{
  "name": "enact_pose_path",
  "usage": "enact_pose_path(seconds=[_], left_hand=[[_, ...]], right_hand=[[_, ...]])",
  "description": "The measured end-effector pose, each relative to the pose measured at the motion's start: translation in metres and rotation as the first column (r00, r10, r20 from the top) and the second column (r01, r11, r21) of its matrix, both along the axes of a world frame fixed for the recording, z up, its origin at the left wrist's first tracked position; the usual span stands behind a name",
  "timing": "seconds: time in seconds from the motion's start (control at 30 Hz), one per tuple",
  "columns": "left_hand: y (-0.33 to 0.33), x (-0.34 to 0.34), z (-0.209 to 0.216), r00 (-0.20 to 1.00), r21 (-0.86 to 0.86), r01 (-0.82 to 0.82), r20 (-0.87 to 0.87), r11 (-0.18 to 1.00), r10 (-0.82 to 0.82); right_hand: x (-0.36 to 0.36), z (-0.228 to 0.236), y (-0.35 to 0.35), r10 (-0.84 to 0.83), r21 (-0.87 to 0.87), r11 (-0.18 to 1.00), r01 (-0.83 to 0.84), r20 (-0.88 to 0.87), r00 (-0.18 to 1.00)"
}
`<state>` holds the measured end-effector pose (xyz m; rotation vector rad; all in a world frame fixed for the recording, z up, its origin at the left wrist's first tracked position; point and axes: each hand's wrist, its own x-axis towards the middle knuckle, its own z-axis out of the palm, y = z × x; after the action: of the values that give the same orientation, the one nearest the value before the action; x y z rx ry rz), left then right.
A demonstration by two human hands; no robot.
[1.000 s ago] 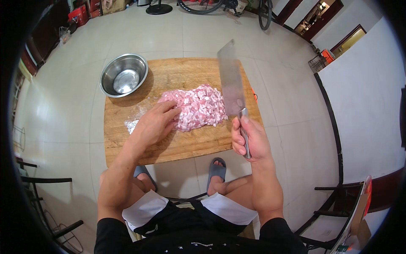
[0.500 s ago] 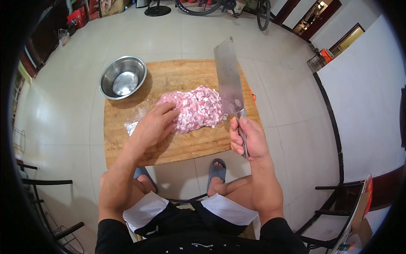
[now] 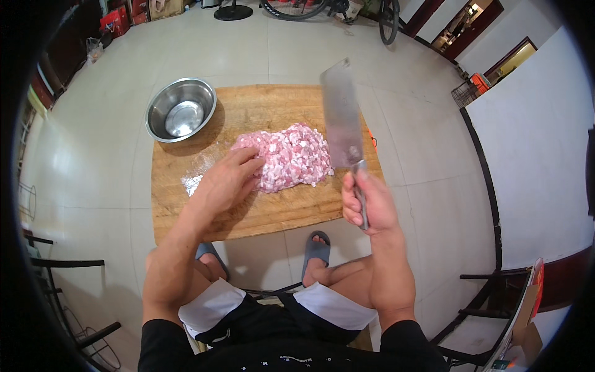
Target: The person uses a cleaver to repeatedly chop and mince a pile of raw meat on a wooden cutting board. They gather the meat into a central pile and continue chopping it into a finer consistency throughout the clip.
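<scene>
A heap of diced pink-and-white meat (image 3: 296, 160) lies on the wooden chopping board (image 3: 260, 102). My left hand (image 3: 224, 181) rests at the heap's left side, its fingers stretched over the edge of the meat and grasping nothing visible. In my right hand (image 3: 376, 201) is a cleaver (image 3: 343, 118), held by its metal handle beside the heap's right edge. Its broad blade points away from me, slightly motion-blurred, and appears raised off the board. A steel bowl (image 3: 162, 121), with no contents visible, stands on the board's far left corner.
Small whitish scraps (image 3: 192, 183) stick to the board left of my hand. Beneath the board is a tiled floor (image 3: 93, 155). A black chair frame (image 3: 71, 263) stands at the left, another (image 3: 489, 310) at the right. A bicycle wheel (image 3: 389, 25) shows at the back.
The cleaver and my right hand have shifted slightly right, and the blade is a little more blurred. My left hand keeps its place on the meat.
</scene>
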<state>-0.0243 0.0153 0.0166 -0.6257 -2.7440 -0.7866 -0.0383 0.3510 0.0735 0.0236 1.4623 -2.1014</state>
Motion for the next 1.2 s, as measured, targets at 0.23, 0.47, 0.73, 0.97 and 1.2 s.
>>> enact_pose_path(seconds=[0.23,0.47,0.73,0.97,1.2], left_hand=[[-0.002,0.003,0.005,0.999,-0.002,-0.003,0.038,1.000,0.003],[0.000,0.000,0.001,1.000,0.002,-0.006,0.022,1.000,0.006],[-0.002,0.005,0.004,1.000,0.002,-0.007,-0.003,1.000,0.007],[0.001,0.000,0.005,0.999,-0.006,-0.003,0.040,1.000,0.003],[-0.003,0.003,0.001,1.000,0.004,0.004,-0.009,1.000,-0.004]], right_hand=[[-0.008,-0.005,-0.018,-0.006,0.199,0.980,-0.013,0.090,0.996],[0.002,-0.006,-0.010,-0.003,0.128,0.992,0.000,0.028,1.000],[-0.002,-0.001,-0.016,-0.004,0.162,0.987,-0.001,0.032,0.999],[-0.007,-0.014,-0.014,-0.016,0.224,0.975,-0.009,0.111,0.994],[-0.007,-0.001,-0.014,-0.034,0.190,0.981,0.034,-0.001,0.999]])
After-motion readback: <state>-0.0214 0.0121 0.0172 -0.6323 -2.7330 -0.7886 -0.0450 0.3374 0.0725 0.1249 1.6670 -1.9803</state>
